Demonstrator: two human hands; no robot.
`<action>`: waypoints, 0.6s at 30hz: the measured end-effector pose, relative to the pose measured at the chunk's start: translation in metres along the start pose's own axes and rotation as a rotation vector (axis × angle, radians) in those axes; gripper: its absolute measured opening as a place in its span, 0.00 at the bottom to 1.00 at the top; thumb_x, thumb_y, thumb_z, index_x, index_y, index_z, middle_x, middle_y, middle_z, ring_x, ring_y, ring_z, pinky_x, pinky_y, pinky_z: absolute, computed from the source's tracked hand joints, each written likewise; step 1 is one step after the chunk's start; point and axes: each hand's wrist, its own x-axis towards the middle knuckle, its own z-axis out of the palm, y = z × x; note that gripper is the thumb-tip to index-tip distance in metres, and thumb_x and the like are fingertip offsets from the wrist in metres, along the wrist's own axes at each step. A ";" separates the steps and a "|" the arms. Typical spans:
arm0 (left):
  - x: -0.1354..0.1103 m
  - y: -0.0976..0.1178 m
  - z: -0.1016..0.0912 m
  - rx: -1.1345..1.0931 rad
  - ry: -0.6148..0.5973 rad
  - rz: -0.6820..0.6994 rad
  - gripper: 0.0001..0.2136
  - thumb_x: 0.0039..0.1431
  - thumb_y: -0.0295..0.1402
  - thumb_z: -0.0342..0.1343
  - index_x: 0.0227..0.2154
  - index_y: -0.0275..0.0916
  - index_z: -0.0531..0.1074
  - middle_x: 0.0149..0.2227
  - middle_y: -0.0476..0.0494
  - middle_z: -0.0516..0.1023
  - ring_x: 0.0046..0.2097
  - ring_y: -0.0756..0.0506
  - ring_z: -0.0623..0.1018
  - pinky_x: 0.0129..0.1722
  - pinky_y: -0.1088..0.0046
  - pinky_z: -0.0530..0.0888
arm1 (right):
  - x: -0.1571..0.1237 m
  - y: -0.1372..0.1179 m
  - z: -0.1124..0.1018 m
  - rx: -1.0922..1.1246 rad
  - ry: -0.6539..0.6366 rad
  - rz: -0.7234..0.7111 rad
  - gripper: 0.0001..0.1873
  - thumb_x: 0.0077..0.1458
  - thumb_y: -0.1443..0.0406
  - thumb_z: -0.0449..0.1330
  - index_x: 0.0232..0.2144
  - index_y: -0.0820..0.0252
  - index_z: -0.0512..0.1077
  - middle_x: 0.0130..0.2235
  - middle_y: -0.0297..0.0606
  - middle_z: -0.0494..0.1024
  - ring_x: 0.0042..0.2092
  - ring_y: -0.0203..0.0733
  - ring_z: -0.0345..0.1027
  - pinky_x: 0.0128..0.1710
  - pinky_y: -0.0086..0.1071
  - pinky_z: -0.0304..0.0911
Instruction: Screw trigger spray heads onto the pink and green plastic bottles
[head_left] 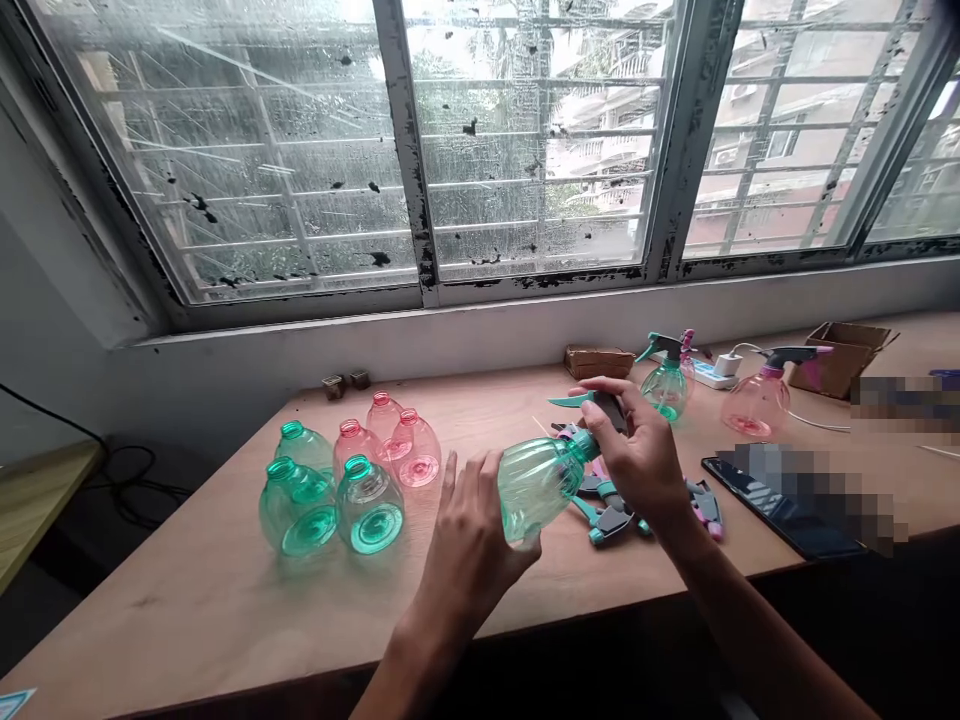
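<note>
My left hand is wrapped around the body of a clear green spray bottle, which is tilted with its neck up to the right. At the neck, my right hand grips the dark spray head, whose green trigger points left. The spray head sits on the bottle's neck; how tightly cannot be seen. Beneath my hands lies a pile of loose spray heads in grey, green and pink. To the left stand green bottles and pink bottles without heads.
Behind at right stand a green spray bottle and a pink one with heads on. A phone lies near the front edge. A power strip, an open cardboard box and a small brown box are along the back.
</note>
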 end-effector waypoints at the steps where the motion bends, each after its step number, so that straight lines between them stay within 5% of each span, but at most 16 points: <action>1: 0.001 0.004 -0.008 -0.002 -0.033 0.024 0.36 0.48 0.28 0.64 0.60 0.33 0.56 0.53 0.31 0.74 0.56 0.32 0.74 0.64 0.42 0.61 | 0.001 0.004 -0.003 0.045 -0.022 0.056 0.20 0.61 0.56 0.59 0.53 0.56 0.68 0.40 0.39 0.79 0.36 0.46 0.75 0.34 0.36 0.70; 6: 0.005 0.022 -0.039 -0.171 -0.152 -0.089 0.37 0.43 0.30 0.66 0.58 0.33 0.61 0.50 0.32 0.75 0.51 0.32 0.77 0.56 0.43 0.69 | -0.001 0.002 -0.014 0.178 -0.120 0.185 0.31 0.59 0.51 0.62 0.59 0.58 0.62 0.36 0.41 0.80 0.38 0.50 0.79 0.34 0.37 0.73; 9: 0.006 0.022 -0.047 -0.646 -0.396 -0.221 0.32 0.46 0.35 0.67 0.56 0.38 0.66 0.50 0.37 0.77 0.50 0.34 0.77 0.50 0.55 0.74 | -0.008 -0.011 -0.025 0.254 -0.115 0.110 0.28 0.62 0.53 0.62 0.59 0.54 0.62 0.39 0.41 0.81 0.37 0.48 0.80 0.32 0.34 0.74; 13: -0.001 0.006 -0.047 -1.536 -0.817 -0.243 0.37 0.46 0.56 0.62 0.55 0.35 0.71 0.45 0.36 0.81 0.47 0.33 0.79 0.48 0.56 0.74 | -0.018 -0.024 -0.053 0.351 -0.259 -0.171 0.29 0.60 0.56 0.65 0.61 0.50 0.64 0.37 0.38 0.82 0.37 0.50 0.81 0.31 0.37 0.77; 16: -0.010 -0.005 -0.045 -1.921 -0.809 -0.300 0.39 0.50 0.62 0.53 0.53 0.33 0.73 0.43 0.34 0.83 0.42 0.34 0.82 0.46 0.55 0.75 | -0.018 -0.031 -0.073 0.198 -0.374 -0.448 0.18 0.59 0.61 0.67 0.52 0.51 0.75 0.41 0.40 0.84 0.46 0.57 0.78 0.45 0.47 0.75; 18: -0.013 -0.008 -0.047 -2.000 -0.817 -0.398 0.40 0.53 0.64 0.46 0.51 0.30 0.75 0.42 0.32 0.83 0.40 0.32 0.83 0.44 0.54 0.75 | -0.014 -0.034 -0.082 0.072 -0.311 -0.636 0.07 0.61 0.65 0.64 0.42 0.52 0.80 0.43 0.40 0.84 0.50 0.57 0.75 0.51 0.51 0.71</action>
